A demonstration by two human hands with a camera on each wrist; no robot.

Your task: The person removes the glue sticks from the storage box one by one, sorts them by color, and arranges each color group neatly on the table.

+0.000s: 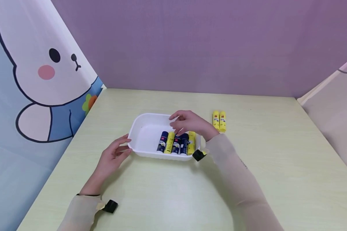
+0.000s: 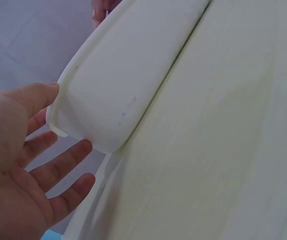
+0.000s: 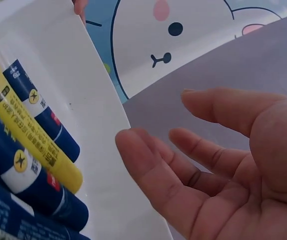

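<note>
A white plastic tray (image 1: pixel 144 136) stands on the table, with several glue sticks lying side by side in its right part. Blue glue sticks (image 1: pixel 162 142) alternate with yellow ones (image 1: pixel 169 142) there, and a wider yellow one (image 1: pixel 191 143) lies at the right end. At the tray's left end, my left hand (image 1: pixel 114 155) touches the rim with thumb and forefinger, the other fingers spread out in the left wrist view. Over the tray's far side hovers my right hand (image 1: pixel 191 123), fingers loosely bent, nothing between them in the right wrist view.
Two yellow glue sticks (image 1: pixel 219 121) lie together on the table, right of the tray and behind my right wrist. A purple panel (image 1: pixel 202 48) rises at the table's back edge. To the left hangs a cloth (image 1: pixel 40 106) with a cartoon animal.
</note>
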